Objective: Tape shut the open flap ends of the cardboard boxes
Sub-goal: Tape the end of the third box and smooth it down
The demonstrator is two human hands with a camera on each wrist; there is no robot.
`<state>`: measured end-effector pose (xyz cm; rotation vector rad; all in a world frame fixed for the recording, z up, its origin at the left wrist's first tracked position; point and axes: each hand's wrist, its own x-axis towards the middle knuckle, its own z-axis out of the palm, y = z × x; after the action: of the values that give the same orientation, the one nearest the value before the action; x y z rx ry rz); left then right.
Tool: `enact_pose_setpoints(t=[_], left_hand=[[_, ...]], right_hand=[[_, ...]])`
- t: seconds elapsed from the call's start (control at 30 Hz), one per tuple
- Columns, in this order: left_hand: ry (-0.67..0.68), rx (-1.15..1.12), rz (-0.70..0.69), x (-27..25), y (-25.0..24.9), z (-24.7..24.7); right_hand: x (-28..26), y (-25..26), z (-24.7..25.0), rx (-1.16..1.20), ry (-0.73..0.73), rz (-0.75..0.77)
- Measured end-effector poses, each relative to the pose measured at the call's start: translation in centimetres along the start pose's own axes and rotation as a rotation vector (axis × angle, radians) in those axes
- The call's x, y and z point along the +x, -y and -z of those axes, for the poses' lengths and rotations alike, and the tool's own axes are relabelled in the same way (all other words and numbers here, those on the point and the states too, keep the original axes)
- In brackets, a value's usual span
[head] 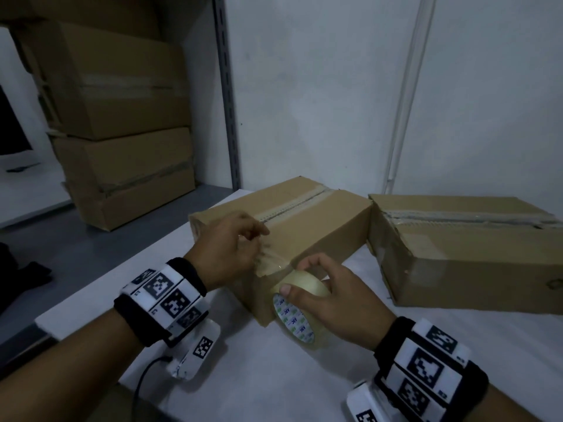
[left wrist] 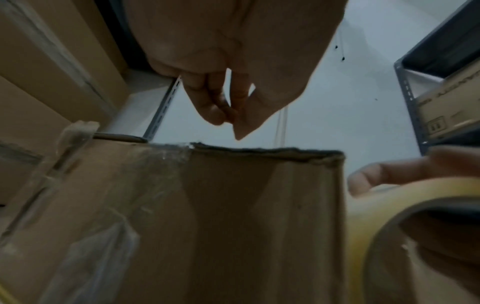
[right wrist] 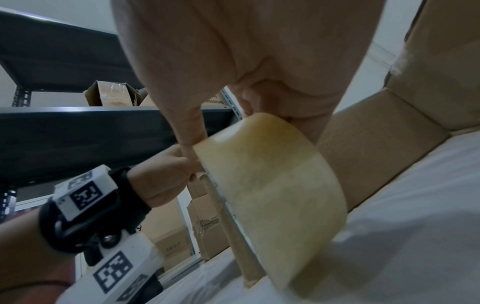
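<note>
A cardboard box (head: 316, 229) lies on the white table (head: 274, 376), a taped seam along its top and its near end facing me. My right hand (head: 332, 296) grips a roll of clear packing tape (head: 300, 312) against that near end; the roll (right wrist: 272, 195) fills the right wrist view. My left hand (head: 234, 248) pinches the pulled-out free end of the tape (head: 268, 260) just above the roll, at the box's top edge. The left wrist view shows the left hand's pinched fingertips (left wrist: 226, 115) above the box end (left wrist: 233, 216). A second taped box (head: 463, 251) lies to the right.
Several taped cardboard boxes (head: 118, 123) are stacked on a grey shelf at the back left, beside a metal shelf upright (head: 228, 95). A white wall stands behind the table. A dark shelf (right wrist: 78, 127) with more boxes shows in the right wrist view.
</note>
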<state>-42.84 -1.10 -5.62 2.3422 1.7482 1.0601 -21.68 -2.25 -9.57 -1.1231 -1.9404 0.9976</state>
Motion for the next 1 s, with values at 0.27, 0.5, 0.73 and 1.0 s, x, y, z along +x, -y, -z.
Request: enact_pose_setpoints(t=[0.27, 0.5, 0.73, 1.0], left_hand=[[0.284, 0.213, -0.166, -2.8, 0.6, -1.9], [0.432, 0.285, -0.046, -3.1, 0.7, -1.5], [0.484, 0.313, -0.018, -2.9, 0.3, -1.3], [0.509, 0.344, 0.023, -2.6, -0.1, -1.1]], right_hand=[[-0.9, -0.8, 0.7, -0.026, 0.163, 0.051], [-1.6, 0.0, 1.3, -0.111, 0.048, 0.028], [-2.3, 1.1, 2.8, -0.330, 0.031, -0.040], [-2.2, 1.4, 3.3, -0.432, 0.068, -0.108]])
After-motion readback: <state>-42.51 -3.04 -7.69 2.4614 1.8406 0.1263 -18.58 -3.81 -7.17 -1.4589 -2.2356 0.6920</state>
